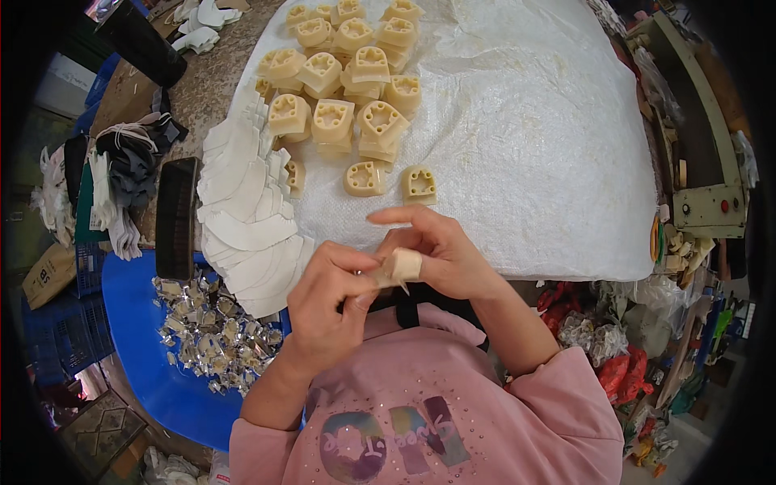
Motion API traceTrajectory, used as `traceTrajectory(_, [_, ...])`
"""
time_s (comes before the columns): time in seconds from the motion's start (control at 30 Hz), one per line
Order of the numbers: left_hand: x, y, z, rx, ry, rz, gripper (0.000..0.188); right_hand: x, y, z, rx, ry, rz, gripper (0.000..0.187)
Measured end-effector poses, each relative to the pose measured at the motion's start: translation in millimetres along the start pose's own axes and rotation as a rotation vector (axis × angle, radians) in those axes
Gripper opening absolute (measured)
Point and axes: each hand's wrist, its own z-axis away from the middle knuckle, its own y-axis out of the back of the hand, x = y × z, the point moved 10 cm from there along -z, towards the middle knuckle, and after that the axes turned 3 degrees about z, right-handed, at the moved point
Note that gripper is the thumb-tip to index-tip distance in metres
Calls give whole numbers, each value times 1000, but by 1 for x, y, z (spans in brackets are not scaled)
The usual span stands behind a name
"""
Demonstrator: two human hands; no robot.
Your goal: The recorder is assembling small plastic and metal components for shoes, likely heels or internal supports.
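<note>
Close to my body, my right hand (449, 257) grips a cream moulded shoe heel (406, 263), its index finger stretched out above. My left hand (325, 305) is closed in a pinch at the heel's left side. A thin pale edge shows between the hands, but I cannot tell whether it is a covering piece. Just beyond my hands, two similar heels (419, 184) stand on the white woven sheet (525, 145). Many more heels (332, 120) are stacked farther back, their hollowed faces up. Overlapping white curved pieces (250, 230) lie fanned out to the left.
A black phone-like slab (176, 218) lies left of the white pieces. Below it, a blue basin (149, 356) holds crumpled silvery scraps (214, 331). At the far left stands a dark cylinder (141, 44). A grey-green machine (711, 186) with buttons borders the right side.
</note>
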Motion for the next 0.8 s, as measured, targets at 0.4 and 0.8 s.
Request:
traceTrajectory(0.4, [-42, 0, 11, 266, 380, 569, 11, -51, -6, 5, 251, 487, 481, 16])
traceTrajectory(0.8, [-30, -4, 8, 282, 347, 499, 9, -69, -12, 18, 419, 646, 745, 9])
